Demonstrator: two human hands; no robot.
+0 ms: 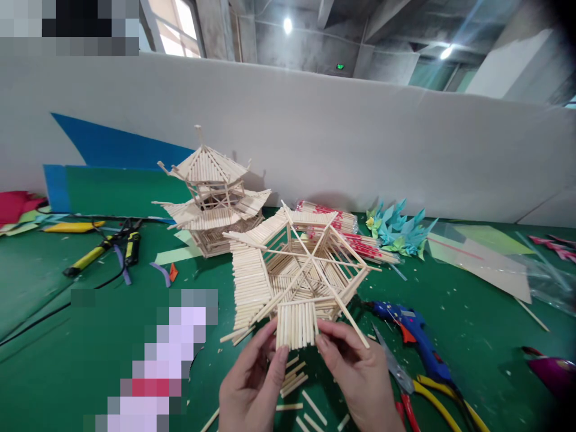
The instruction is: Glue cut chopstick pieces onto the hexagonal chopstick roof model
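A six-sided roof frame of thin wooden sticks (294,273) stands on the green table (54,312) in front of me. At its near edge both hands hold a small panel of glued sticks (296,324). My left hand (254,384) pinches the panel's left side with thumb and fingertips. My right hand (360,375) pinches its right side. The panel rests against the frame's near rim. Loose cut sticks (294,378) lie on the table between and under my hands.
A finished stick pagoda (211,192) stands behind the frame. A blue glue gun (411,330), scissors (391,366) and yellow-handled pliers (443,402) lie to the right. Packed chopsticks (355,237) and folded teal paper (398,231) sit by the white wall. Yellow tools (96,252) and a cable lie left.
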